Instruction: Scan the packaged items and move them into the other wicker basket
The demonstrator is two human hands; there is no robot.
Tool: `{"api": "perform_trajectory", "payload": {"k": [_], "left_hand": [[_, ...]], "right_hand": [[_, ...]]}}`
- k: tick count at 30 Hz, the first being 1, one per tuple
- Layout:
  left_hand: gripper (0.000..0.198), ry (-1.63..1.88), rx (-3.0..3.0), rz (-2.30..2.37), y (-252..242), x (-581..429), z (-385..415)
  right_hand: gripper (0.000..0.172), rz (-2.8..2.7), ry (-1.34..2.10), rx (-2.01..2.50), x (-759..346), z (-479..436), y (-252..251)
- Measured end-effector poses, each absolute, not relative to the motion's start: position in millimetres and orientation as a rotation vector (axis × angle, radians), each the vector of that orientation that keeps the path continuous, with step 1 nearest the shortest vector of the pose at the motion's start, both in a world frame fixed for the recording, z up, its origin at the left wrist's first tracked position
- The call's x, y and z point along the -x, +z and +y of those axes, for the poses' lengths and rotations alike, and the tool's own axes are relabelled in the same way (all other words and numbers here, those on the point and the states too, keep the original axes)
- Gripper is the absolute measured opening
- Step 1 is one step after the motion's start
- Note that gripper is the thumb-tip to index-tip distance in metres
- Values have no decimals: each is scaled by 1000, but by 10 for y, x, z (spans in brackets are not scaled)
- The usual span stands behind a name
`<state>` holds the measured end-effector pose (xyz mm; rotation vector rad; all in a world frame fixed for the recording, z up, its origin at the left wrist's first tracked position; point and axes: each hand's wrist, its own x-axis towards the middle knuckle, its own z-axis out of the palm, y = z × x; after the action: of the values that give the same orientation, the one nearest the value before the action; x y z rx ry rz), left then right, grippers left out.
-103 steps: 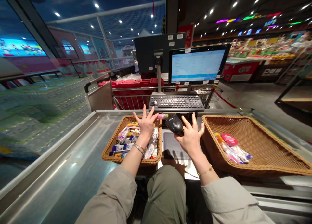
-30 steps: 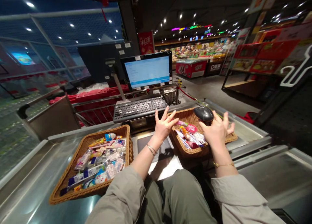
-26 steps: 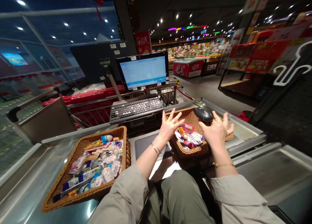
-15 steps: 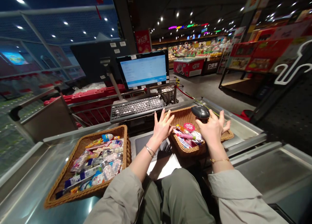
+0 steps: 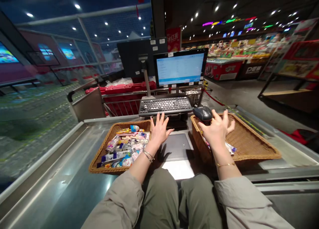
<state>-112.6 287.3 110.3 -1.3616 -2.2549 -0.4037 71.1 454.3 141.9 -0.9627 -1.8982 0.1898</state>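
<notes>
My right hand [image 5: 216, 132] grips a black handheld barcode scanner [image 5: 202, 113], its head pointing up and to the left; the handle is hidden behind the hand. Below and around that hand lies the right wicker basket [image 5: 251, 141], where a few small packs [image 5: 230, 148] show partly under my wrist. With fingers spread, my left hand [image 5: 158, 132] hovers by the inner edge of the left wicker basket [image 5: 98, 157], holding nothing. That basket is filled with several small packaged goods [image 5: 127, 146], including tubes and sweets.
A keyboard [image 5: 165, 104] sits ahead, beneath a lit monitor [image 5: 179, 69]. A grey flat panel [image 5: 176, 146] and a white sheet [image 5: 178, 169] lie between the baskets. Metal counter [image 5: 74, 189] runs along the left; a shopping cart [image 5: 124, 104] stands beyond.
My view has turned left. My left hand has moved from beside the right basket to the left basket's edge. The right hand still holds the scanner, now farther left over its basket.
</notes>
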Motion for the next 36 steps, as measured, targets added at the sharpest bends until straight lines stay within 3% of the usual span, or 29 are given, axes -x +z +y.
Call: {"api": "perform_trajectory", "payload": {"k": [17, 36], "left_hand": [[49, -99, 949, -2509, 1097, 2215, 1552], [53, 248, 858, -2707, 1002, 2617, 1560]], "right_hand": [[28, -2080, 281, 715, 86, 3847, 1225], [27, -2187, 272, 756, 149, 3857, 1004]]}}
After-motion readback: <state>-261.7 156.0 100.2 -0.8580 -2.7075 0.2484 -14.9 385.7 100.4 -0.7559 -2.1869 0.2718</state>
